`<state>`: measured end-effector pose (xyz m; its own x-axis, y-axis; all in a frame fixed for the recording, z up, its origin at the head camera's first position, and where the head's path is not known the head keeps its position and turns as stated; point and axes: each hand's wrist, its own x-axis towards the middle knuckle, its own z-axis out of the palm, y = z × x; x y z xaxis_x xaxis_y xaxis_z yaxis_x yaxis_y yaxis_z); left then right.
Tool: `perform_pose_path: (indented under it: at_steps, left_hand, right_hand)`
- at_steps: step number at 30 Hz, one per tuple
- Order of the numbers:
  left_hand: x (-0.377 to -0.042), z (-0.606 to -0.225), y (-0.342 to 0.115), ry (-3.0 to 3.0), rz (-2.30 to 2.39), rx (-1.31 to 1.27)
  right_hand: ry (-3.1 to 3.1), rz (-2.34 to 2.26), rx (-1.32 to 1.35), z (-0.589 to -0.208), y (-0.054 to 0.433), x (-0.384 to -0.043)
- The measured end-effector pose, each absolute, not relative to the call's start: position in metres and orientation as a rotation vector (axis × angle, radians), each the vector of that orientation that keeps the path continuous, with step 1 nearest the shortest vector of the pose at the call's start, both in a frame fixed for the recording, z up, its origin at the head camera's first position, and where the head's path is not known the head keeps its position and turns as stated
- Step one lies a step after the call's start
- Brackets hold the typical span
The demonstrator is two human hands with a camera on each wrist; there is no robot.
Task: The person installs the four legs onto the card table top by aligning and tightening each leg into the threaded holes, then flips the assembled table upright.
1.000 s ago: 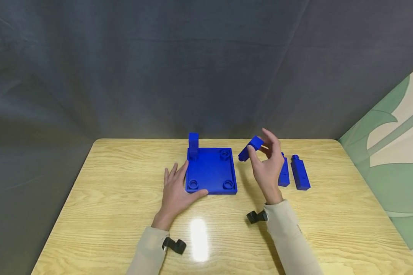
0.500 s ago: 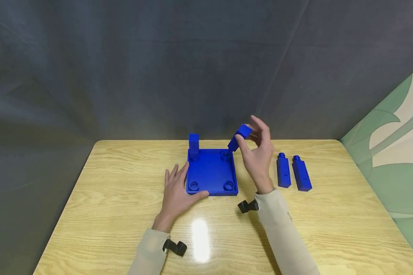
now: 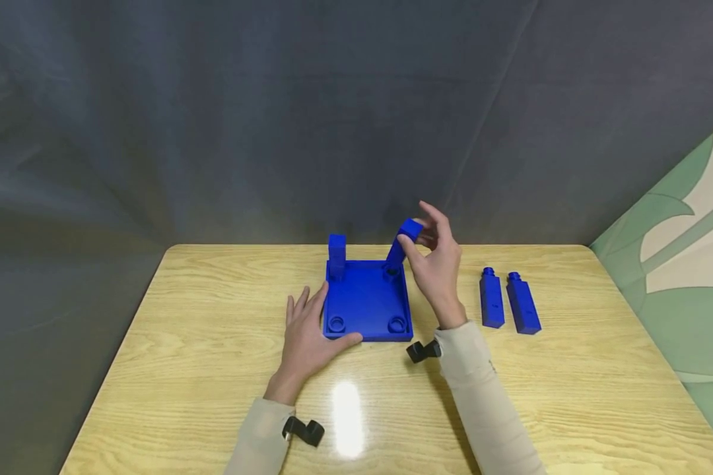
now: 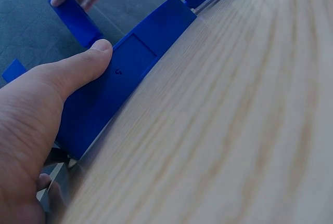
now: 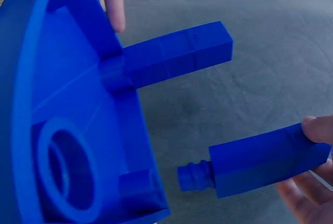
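the thumb and fingers of the right hand (image 3: 440, 270) pinch a blue leg (image 5: 263, 160) near its plain top end, thumb on one side and fingertips on the other, while one finger points up clear of it. the leg slants, threaded end down, just apart from the far right socket (image 5: 140, 190) of the blue tray (image 3: 365, 300). the wrist sits to the right of the tray, with the forearm in its pale right sleeve (image 3: 466, 356) running back toward the near edge.

the left hand (image 3: 304, 335) is spread wide at the tray's near left corner, its straight thumb lying against the near wall and its index finger touching the left side; it is wrapped round nothing.

farther out, a standing leg (image 3: 337, 254) rises upright from the far left corner, and the near left socket (image 3: 337, 324) and near right socket (image 3: 397, 324) are unfilled. two loose legs (image 3: 492, 302) lie side by side on the wooden table (image 3: 202, 330), right of the right hand.

a second ago the pinched leg was off the tray's right side and leaning more; now it is over the far right corner and steeper. the left hand and the loose legs have kept their places.
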<state>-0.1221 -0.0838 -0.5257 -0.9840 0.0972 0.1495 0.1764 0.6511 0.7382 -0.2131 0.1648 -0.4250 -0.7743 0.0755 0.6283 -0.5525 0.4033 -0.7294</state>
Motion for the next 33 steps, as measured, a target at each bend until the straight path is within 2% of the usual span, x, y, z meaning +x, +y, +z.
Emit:
perform_pose_path:
  at_steps: [17, 33]
  left_hand:
    - [-0.122, -0.525, -0.084, -2.762, -1.258, -0.238]
    - [-0.122, -0.526, -0.084, -2.772, -1.252, -0.233]
  right_hand:
    - [-2.268, 1.364, 0.403, -0.440, 0.164, -0.219]
    - [-2.250, 1.525, 0.687, -0.445, 0.173, -0.223]
